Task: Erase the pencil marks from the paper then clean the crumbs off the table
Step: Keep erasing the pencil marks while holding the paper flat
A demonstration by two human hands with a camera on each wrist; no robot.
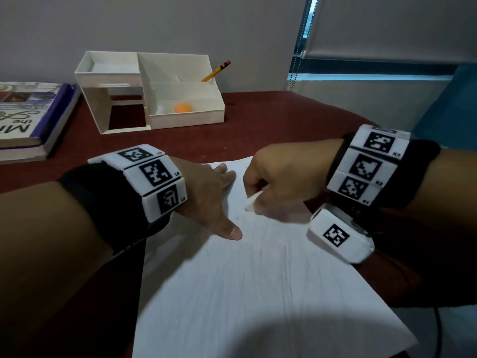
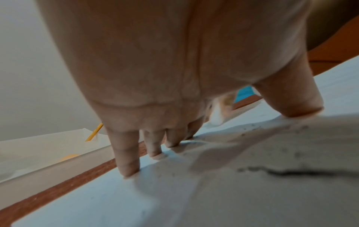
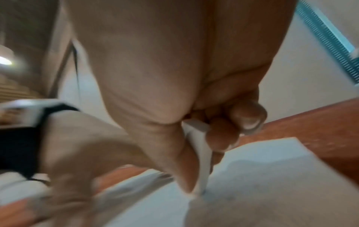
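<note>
From the head, the paper [image 1: 247, 280] lies on the red counter [image 1: 258, 117]. The left hand [image 1: 209, 197] presses it at 10 o'clock, fingers straight. From the right wrist, the right hand [image 3: 174, 92] fingers clench a white eraser [image 3: 200, 141], its tip on the paper.

Grey wall [image 1: 180, 21], drawn window blind [image 1: 400, 24], dark red table [image 1: 258, 120].

Desk [image 1: 271, 117], dark red top: white paper [image 1: 258, 280] under both hands; white organiser [image 1: 165, 117] beyond left hand [image 1: 209, 195]; books [image 1: 31, 120], apparently two, farther left.
</note>
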